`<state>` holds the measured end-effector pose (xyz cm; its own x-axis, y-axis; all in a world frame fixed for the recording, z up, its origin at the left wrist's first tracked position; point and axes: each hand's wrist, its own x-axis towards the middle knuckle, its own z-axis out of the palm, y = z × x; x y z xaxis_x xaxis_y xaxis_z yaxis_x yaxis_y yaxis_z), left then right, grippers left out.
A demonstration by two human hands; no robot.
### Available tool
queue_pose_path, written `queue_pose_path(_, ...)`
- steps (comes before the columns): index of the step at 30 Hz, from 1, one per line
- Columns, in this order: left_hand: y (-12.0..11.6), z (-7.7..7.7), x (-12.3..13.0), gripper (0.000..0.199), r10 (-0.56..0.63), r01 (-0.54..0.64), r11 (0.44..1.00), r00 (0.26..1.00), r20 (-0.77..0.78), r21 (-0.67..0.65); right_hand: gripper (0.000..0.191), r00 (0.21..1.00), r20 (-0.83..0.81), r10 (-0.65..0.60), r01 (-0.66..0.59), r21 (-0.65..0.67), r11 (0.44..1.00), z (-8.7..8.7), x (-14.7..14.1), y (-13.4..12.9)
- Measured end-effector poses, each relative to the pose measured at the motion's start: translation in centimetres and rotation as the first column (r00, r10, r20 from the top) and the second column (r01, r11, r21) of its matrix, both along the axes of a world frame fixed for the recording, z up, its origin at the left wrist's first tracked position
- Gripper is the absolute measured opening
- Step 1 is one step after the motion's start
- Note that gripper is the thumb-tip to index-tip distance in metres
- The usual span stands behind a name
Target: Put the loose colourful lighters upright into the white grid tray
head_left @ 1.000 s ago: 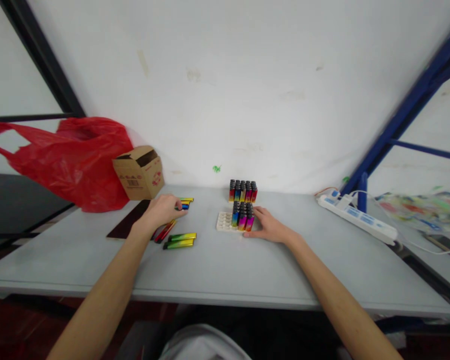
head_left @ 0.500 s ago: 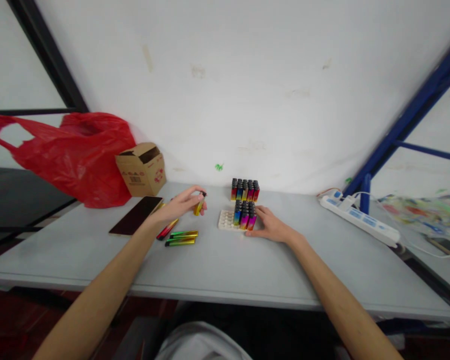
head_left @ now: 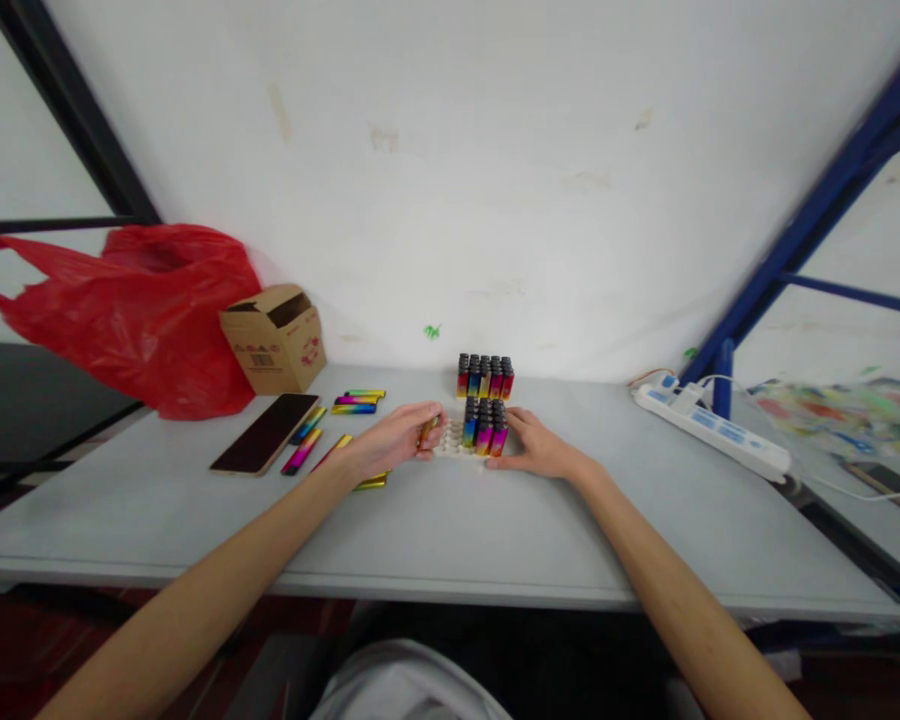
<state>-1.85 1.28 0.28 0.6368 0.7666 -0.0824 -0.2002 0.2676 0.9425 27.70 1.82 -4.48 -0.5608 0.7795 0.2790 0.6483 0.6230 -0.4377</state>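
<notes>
My left hand (head_left: 405,435) pinches a yellow lighter (head_left: 427,432) at the left end of a white tray (head_left: 454,440) with round holes. Several colourful lighters with black tops (head_left: 484,428) stand upright in the tray's right part. My right hand (head_left: 534,444) is curled against the tray's right side, thumb at its front corner and fingers beside the lighters. Behind, another block of upright lighters (head_left: 485,377) stands near the wall. Loose lighters lie to the left, among them a pink one (head_left: 301,452) and a blue-yellow one (head_left: 354,408); some are partly hidden under my left forearm.
A dark-screened phone (head_left: 266,433) lies on the grey table (head_left: 495,540) at the left. Behind it are an open cardboard box (head_left: 274,345) and a red plastic bag (head_left: 157,320). On the right lies a white power strip (head_left: 712,430) with cables, near a blue metal frame (head_left: 795,250).
My left hand has moved right with the yellow lighter, from beside the tray to its left end. My right hand stays at the tray's right side. The view has shifted slightly.
</notes>
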Motion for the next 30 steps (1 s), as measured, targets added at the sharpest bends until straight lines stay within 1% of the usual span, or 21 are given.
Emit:
queue_pose_path(5, -0.7, 0.3, 0.9, 0.029, 0.072, -0.068, 0.997, 0.993, -0.098, 0.046, 0.091, 1.000, -0.011, -0.003, 0.003, -0.011, 1.000, 0.1, 0.0, -0.1)
queue_pose_path(9, -0.9, 0.3, 1.2, 0.030, 0.088, -0.076, 0.992, 0.988, -0.126, 0.102, 0.092, 1.000, -0.016, -0.004, 0.003, -0.012, 1.000, 0.1, -0.1, -0.1)
queue_pose_path(12, -0.9, 0.1, 1.3, 0.030, 0.101, -0.086, 0.988, 0.988, -0.120, 0.126, 0.094, 1.000, -0.022, -0.007, 0.006, -0.014, 1.000, 0.0, 0.0, -0.1)
queue_pose_path(17, -0.9, 0.1, 1.4, 0.029, 0.132, -0.121, 0.988, 0.985, -0.113, 0.097, 0.093, 1.000, -0.005, -0.005, 0.005, -0.015, 1.000, 0.0, 0.0, 0.0)
queue_pose_path(20, -1.0, 0.4, 1.3, 0.033, 0.113, -0.099, 0.990, 0.983, -0.144, 0.102, 0.091, 1.000, 0.003, -0.011, 0.011, -0.007, 1.000, 0.0, 0.0, 0.0)
queue_pose_path(24, -1.2, 0.6, 1.2, 0.036, 0.106, -0.079, 0.984, 0.981, -0.162, 0.161, 0.087, 1.000, -0.003, 0.002, -0.002, 0.005, 1.000, -0.1, 0.0, 0.1)
queue_pose_path(28, -1.2, 0.2, 1.3, 0.046, 0.159, -0.130, 0.972, 0.977, -0.144, 0.195, 0.090, 1.000, -0.005, 0.003, -0.003, 0.005, 1.000, -0.2, 0.1, 0.1)
queue_pose_path(30, -1.1, 0.1, 1.2, 0.047, 0.178, -0.149, 0.968, 0.975, -0.135, 0.203, 0.091, 1.000, -0.003, -0.002, 0.002, 0.000, 1.000, -0.2, 0.1, 0.1)
